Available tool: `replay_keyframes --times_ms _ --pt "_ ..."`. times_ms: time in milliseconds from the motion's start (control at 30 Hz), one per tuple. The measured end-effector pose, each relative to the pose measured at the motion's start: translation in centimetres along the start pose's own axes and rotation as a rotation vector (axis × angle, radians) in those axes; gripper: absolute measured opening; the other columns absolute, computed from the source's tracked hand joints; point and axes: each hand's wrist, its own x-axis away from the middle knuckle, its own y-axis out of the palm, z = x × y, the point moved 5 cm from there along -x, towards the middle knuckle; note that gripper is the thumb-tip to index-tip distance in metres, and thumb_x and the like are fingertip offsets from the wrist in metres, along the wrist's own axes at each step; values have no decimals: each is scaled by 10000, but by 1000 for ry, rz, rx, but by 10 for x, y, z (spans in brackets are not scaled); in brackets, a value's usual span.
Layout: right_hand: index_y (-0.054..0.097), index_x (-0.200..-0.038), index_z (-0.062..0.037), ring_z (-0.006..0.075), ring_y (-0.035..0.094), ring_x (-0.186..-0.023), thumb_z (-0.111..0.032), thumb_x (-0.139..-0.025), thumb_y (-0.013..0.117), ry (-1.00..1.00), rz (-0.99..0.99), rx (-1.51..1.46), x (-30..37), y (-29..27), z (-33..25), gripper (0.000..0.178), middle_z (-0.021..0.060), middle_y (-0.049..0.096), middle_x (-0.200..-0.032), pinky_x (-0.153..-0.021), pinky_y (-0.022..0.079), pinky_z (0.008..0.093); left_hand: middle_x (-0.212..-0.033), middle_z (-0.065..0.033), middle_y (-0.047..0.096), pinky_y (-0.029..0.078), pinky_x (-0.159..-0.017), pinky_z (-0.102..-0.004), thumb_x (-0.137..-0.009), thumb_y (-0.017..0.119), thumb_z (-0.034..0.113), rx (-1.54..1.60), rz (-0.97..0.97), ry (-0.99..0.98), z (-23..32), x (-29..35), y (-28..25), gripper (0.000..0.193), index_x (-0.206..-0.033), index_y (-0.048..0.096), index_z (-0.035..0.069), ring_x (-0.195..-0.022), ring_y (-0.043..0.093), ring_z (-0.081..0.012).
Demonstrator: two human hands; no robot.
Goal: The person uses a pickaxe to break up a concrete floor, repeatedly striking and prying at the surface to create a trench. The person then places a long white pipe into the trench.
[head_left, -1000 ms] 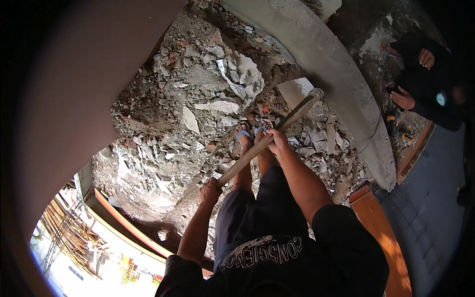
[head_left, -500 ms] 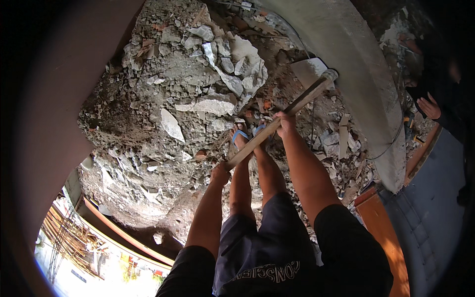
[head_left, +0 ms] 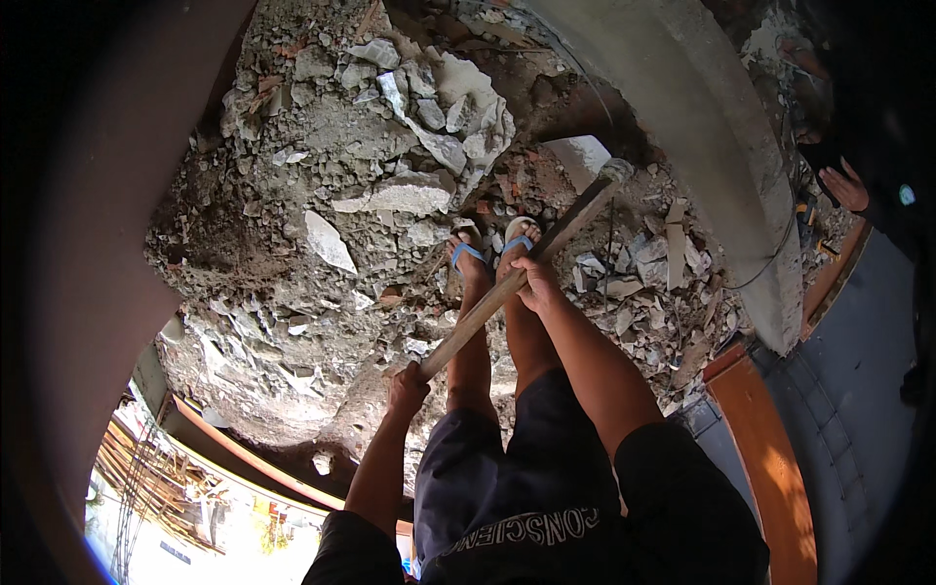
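Note:
A hoe with a long wooden handle (head_left: 472, 327) slants across in front of my legs, its end up and to the right. My left hand (head_left: 408, 389) is closed round the lower end of the handle. Higher up, near its middle, my right hand (head_left: 532, 284) grips the wood. The pale flat blade (head_left: 582, 156) rests low among the debris beside the concrete slab. Beneath the handle, my feet in blue-strapped sandals (head_left: 469, 253) stand on the rubble (head_left: 283, 234).
A large smooth concrete piece (head_left: 697, 127) curves along the upper right, with a thin cable by it. Broken concrete chunks (head_left: 400, 192) lie ahead. Another person's hand (head_left: 844, 185) shows at the far right. A wall (head_left: 107, 195) rises at left; an orange beam (head_left: 765, 458) stands at lower right.
Both hands have drawn the hoe back toward me, down and to the left. Its blade has come away from the concrete slab a little.

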Motion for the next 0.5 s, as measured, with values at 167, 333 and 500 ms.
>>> replay_keyframes --times_ms 167,333,500 --pt "494 -964 -82 221 567 -738 78 -758 591 -85 42 11 6 15 -16 279 46 511 -843 -699 495 362 -825 -220 651 484 -694 -544 -713 679 165 22 5 2 12 -19 -6 304 -966 540 70 -827 623 -460" --pt "414 -880 -44 213 507 -589 58 -773 586 -232 187 6 -38 21 -74 227 70 469 -742 -535 465 394 -881 -210 669 509 -740 -524 -710 682 254 90 -88 66 68 -61 6 328 -980 581 99 -877 631 -450" --pt "421 -901 -49 233 511 -598 31 -793 580 -141 119 9 -42 27 -62 208 91 487 -757 -551 475 417 -871 -222 670 510 -754 -528 -703 678 263 -36 -130 -84 78 -39 -42 326 -978 604 105 -887 634 -447"
